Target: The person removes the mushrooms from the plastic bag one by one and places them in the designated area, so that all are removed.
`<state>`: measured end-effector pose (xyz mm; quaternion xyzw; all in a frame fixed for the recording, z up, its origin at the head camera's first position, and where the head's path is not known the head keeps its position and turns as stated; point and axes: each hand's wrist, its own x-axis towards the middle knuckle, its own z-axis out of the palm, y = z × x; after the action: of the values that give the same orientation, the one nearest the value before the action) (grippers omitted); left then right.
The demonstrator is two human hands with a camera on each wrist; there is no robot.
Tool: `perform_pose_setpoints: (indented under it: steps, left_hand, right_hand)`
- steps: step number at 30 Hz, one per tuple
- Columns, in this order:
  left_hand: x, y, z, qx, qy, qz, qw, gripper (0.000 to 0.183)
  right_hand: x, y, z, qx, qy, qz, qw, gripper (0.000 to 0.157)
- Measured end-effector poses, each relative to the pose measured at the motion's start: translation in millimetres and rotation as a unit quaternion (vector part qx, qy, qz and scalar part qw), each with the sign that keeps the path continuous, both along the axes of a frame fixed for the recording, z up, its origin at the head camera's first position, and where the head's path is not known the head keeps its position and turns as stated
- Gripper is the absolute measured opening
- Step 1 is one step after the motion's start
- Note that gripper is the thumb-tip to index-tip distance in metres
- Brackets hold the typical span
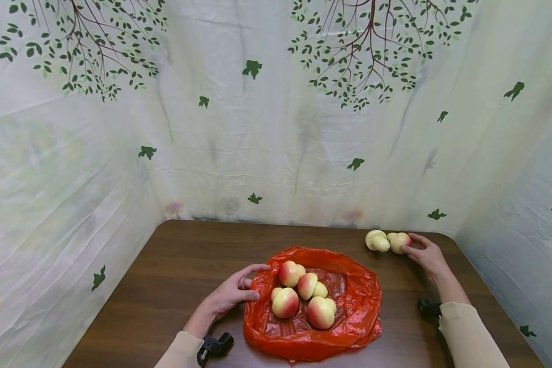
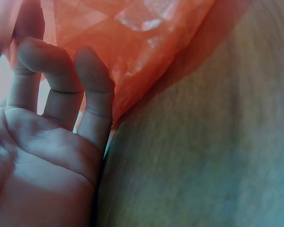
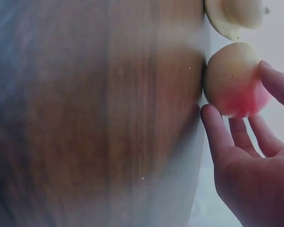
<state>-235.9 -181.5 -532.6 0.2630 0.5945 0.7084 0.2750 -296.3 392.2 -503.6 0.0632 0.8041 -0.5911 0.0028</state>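
The left hand [image 1: 232, 291] has its grip curled on the rim of a crinkled red plastic bag [image 1: 313, 350], probably light, limp and slippery, best held there. Four red-and-yellow lobed fruits [image 1: 321, 313] lie inside. Farther off, near the table's [image 1: 202, 245] back right corner, the right hand [image 1: 428, 258] grasps a red-blushed pale-yellow fruit [image 1: 401, 244], likely firm and smooth, best cupped round its fuller lobe. A pale-yellow two-lobed fruit [image 1: 377, 240] sits just beside; open room lies leftward.

Red plastic bag [image 1: 303, 349]: no readable lettering.
Pale-and-red fruit [image 1: 320, 313]: no readable stickers.
Leaf-printed backdrop [image 1: 280, 133]: no readable words or numbers.
Black wrist devices [image 1: 217, 345]: no legible brand.
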Motion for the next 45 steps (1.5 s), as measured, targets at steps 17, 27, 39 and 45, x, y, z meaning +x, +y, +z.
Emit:
perform_pose_setpoints:
  steps: [17, 27, 39, 45]
  left_hand:
    - [1.4, 0.7, 2.9, 0.005, 0.0, 0.001, 1.0, 0.064]
    - [1.3, 0.8, 2.5, 0.009, 0.004, -0.002, 1.0, 0.064]
    - [0.2, 0.9, 1.9, -0.006, -0.009, 0.002, 0.9999, 0.064]
    - [1.2, 1.0, 1.7, 0.009, 0.002, -0.003, 0.9999, 0.065]
  right_hand:
    - [12.4, 0.7, 13.8, 0.016, 0.036, -0.04, 0.998, 0.077]
    - [26.9, -18.6, 49.2, 0.018, 0.039, -0.018, 0.999, 0.083]
    - [53.9, -57.6, 85.1, -0.004, 0.082, 0.04, 0.996, 0.072]
    - [62.3, -83.4, 90.1, -0.004, 0.124, 0.071, 0.99, 0.067]
